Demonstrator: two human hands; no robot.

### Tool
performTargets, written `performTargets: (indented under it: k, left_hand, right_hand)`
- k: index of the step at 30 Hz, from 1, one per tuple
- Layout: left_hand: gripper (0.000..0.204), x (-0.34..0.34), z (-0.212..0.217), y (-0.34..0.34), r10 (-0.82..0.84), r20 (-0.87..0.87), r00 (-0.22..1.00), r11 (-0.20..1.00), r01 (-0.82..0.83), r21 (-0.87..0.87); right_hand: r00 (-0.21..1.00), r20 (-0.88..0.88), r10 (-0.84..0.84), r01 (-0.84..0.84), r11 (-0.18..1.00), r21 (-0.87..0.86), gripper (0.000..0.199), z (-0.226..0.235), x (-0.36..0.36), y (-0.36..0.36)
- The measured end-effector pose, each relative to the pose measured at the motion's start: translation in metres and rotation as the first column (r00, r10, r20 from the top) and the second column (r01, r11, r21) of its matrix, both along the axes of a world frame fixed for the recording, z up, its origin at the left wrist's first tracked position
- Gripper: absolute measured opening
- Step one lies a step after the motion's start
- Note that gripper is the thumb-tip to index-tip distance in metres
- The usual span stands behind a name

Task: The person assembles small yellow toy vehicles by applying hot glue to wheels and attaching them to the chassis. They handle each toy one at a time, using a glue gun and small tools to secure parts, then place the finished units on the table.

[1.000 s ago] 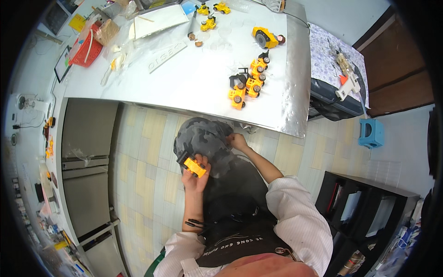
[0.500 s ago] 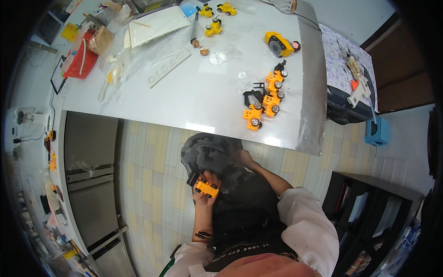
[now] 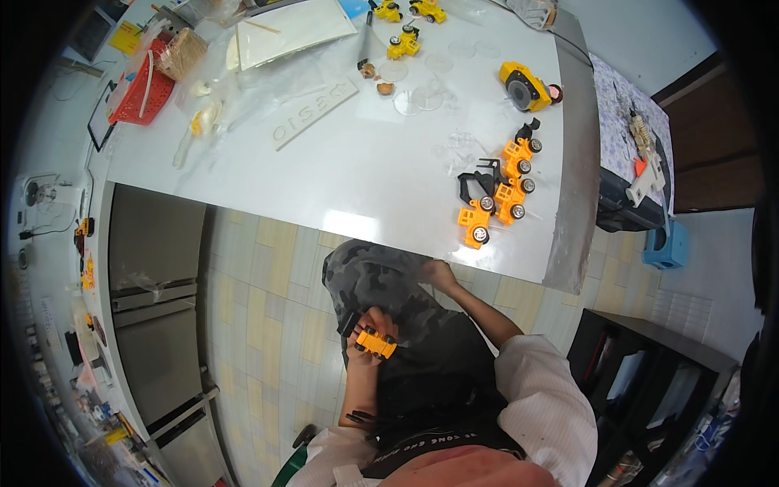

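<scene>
My left hand is closed around an orange toy construction truck with black wheels and a black attachment, held above my lap. My right hand rests by my knee, close under the table edge, its fingers loosely extended and holding nothing that I can see. Nearest on the table stand several orange toy trucks in a cluster: one with a black arm, one beside it, and one farther back. Behind them lies a larger yellow and black tool-like thing.
The white table also carries several yellow toy vehicles, clear discs, a strip with raised characters, a white board and a red basket. A black shelf stands at the right, a blue stool behind it.
The view has shifted, so the table and its toys appear farther right. My left hand still holds the truck. My right hand has moved slightly and shows more sharply.
</scene>
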State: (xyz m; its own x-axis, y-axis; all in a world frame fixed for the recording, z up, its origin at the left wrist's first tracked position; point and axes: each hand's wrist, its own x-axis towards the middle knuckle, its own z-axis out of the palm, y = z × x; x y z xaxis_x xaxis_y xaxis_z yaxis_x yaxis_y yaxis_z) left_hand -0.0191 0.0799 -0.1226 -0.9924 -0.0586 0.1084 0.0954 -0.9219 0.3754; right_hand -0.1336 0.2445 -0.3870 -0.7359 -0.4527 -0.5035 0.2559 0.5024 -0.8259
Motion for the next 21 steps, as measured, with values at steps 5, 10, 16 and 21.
performTargets:
  k: [5, 10, 16, 21]
  left_hand:
    - [0.029, -0.007, -0.007, 0.003, -0.023, -0.062, 0.998, 1.0, 0.024, 0.016]
    - [0.028, -0.004, -0.007, 0.0, -0.001, -0.037, 0.999, 0.997, -0.002, -0.075]
    - [0.029, -0.008, -0.005, 0.003, -0.027, -0.044, 0.999, 0.996, 0.023, -0.088]
    - [0.032, -0.005, -0.005, 0.0, -0.011, -0.047, 0.999, 0.994, 0.006, -0.106]
  right_hand:
    - [0.957, -0.284, 0.066, -0.013, 0.983, 0.185, 0.013, -0.022, 0.006, -0.003]
    - [0.918, -0.389, 0.078, 0.036, 0.96, 0.277, 0.023, 0.009, 0.009, -0.015]
    - [0.916, -0.402, 0.012, 0.104, 0.959, 0.265, 0.014, -0.038, 0.011, -0.001]
    - [0.992, -0.076, -0.098, 0.093, 0.993, -0.067, 0.004, -0.004, 0.009, -0.002]
